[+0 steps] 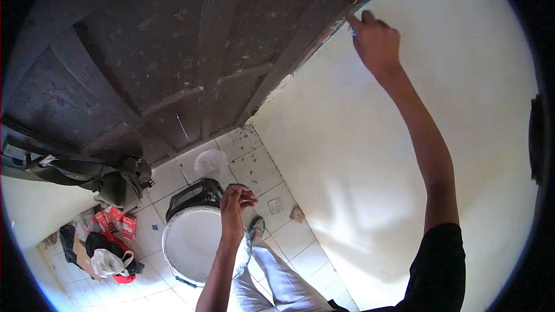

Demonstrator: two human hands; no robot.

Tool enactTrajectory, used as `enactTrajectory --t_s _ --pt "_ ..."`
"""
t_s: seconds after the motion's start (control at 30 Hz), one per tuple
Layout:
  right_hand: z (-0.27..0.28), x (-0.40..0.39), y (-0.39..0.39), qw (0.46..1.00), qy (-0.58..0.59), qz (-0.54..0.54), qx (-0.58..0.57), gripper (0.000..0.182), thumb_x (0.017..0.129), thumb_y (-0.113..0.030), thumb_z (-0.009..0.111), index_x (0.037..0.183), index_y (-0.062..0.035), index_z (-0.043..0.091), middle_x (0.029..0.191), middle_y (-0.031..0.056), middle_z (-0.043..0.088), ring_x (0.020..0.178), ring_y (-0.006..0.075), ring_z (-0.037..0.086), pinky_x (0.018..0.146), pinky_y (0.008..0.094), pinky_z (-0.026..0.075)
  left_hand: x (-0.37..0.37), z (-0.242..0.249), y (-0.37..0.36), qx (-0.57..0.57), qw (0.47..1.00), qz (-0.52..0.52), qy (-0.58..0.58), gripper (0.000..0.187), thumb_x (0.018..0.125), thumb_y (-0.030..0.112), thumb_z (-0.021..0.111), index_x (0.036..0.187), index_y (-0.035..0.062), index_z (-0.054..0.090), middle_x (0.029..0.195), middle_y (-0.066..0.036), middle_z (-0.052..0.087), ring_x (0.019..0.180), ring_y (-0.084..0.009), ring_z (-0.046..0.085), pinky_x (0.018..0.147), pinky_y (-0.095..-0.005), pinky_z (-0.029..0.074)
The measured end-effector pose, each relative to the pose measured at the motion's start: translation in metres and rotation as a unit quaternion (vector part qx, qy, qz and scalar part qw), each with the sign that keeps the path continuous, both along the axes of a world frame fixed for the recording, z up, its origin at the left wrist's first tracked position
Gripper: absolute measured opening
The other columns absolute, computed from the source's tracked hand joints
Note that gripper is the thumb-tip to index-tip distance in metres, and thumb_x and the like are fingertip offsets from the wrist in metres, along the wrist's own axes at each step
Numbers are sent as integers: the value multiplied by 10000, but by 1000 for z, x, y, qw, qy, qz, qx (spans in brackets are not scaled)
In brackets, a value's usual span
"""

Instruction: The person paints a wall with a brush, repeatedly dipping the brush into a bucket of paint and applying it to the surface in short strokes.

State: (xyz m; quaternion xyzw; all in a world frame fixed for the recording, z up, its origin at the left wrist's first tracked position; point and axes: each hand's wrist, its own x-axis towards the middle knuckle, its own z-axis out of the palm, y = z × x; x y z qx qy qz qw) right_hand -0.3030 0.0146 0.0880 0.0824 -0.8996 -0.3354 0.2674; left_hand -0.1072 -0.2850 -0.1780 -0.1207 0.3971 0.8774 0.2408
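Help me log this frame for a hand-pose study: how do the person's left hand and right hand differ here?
The right hand is raised high, pressing against the pale wall beside the dark door frame; the left hand is low, over the white bucket. The right arm is stretched out; the left is bent. What the right hand's fingertips pinch is too small to tell; the left hand's fingers curl as if gripping something. Both are bare.

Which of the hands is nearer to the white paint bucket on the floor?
The left. The left hand hangs right over the rim of the white bucket, while the right hand is raised high against the wall beside the door frame, far from the bucket.
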Motion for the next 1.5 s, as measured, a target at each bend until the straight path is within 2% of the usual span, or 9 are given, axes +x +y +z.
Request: enactTrajectory --t_s 0.2,0.27,0.47,0.6,0.73,0.83,0.93,1.23,1.5 --pt "-98 -19 18 997 -48 -12 54 341 756 -106 551 1087 -182 580 839 111 576 662 242 628 470 335 511 -5 1 10 18 1000 -7 17 213 927 291 491 943 84 541 829 -50 578 772 -174 580 702 -325 451" --pt "-159 -26 30 993 -51 32 101 176 744 -127 569 918 -99 576 809 129 552 664 240 609 473 318 516 -3 1 6 12 1000 -10 12 217 929 293 490 945 83 542 834 -50 576 772 -174 580 707 -324 452" --pt "-231 -21 17 978 -175 21 -109 221 742 -121 597 963 -109 606 799 134 579 676 269 627 533 375 520 8 8 -9 -18 999 -27 0 226 937 299 477 946 81 538 839 -55 568 771 -176 580 711 -322 452" --pt "-179 -6 24 967 -199 -60 -147 338 744 -134 585 1079 -166 616 883 104 611 726 287 637 639 448 511 14 11 -19 -15 1000 -26 -5 210 942 281 463 945 84 534 834 -57 562 769 -175 580 712 -318 447" --pt "-52 -5 11 988 -95 -118 8 358 744 -143 570 1091 -210 626 941 55 608 740 229 637 560 369 513 11 16 -14 -5 1000 -8 -12 212 957 257 429 905 85 539 806 -43 593 745 -153 597 698 -294 439" --pt "15 10 -7 999 34 1 38 345 705 -87 616 1032 -195 634 867 45 580 680 216 622 504 341 514 7 18 -4 -3 1000 -15 -6 203 957 257 431 910 89 535 812 -37 587 747 -150 595 697 -287 437" --pt "1 20 -10 997 26 -38 66 256 746 -121 586 991 -180 634 882 69 589 621 205 621 465 333 514 3 14 6 23 1000 -18 -9 200 921 284 495 921 90 540 809 -55 572 756 -178 583 703 -316 448" --pt "-243 11 2 967 -219 -16 -132 115 766 -117 577 864 -61 598 755 160 578 669 299 642 545 392 534 13 8 3 -7 999 -41 -21 221 922 297 501 917 81 546 809 -59 589 754 -177 595 700 -311 455" --pt "-125 -14 34 973 -182 -55 -127 372 739 -93 592 1106 -152 597 860 112 607 770 291 624 663 441 501 13 3 -2 5 999 -27 -42 190 952 252 443 899 101 545 797 -29 594 746 -146 602 693 -277 433"
